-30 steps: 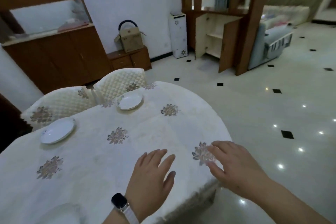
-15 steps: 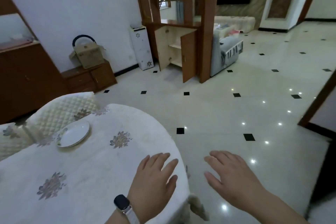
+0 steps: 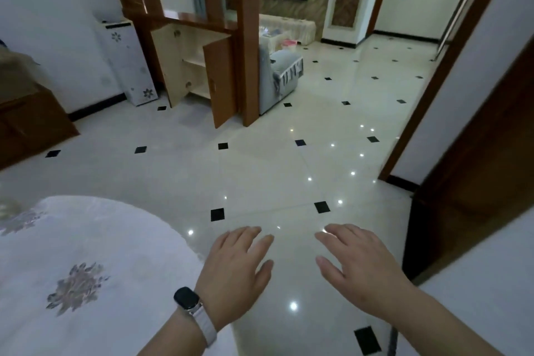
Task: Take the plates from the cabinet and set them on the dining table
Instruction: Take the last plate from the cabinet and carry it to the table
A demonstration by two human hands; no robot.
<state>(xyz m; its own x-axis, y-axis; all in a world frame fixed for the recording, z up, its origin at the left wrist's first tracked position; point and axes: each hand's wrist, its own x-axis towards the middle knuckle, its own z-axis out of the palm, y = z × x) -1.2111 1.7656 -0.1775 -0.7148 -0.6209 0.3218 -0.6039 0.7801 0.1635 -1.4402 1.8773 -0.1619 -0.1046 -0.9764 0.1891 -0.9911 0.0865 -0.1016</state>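
Since a moment ago my view has turned to the right, so the plate that lay on the cloth is gone from the picture, and both my hands are now over the floor, not over the cloth. At the lower left only the rounded right edge of the dining table (image 3: 86, 240) shows, and no plate is visible on this part. Across the floor, well apart from me, the cabinet (image 3: 190, 63) has its door (image 3: 221, 81) open, I think because I am not finished with it; on the shelves that I can see I cannot make out any plate. My left hand (image 3: 237, 266) is just past the table's edge, palm down, fingers straight and a little spread, holding nothing, and the watch (image 3: 187, 298) on its wrist is above the edge. My right hand (image 3: 361, 266) is beside it over the tiles, also flat and empty. I judge both are free because I go back for more plates.
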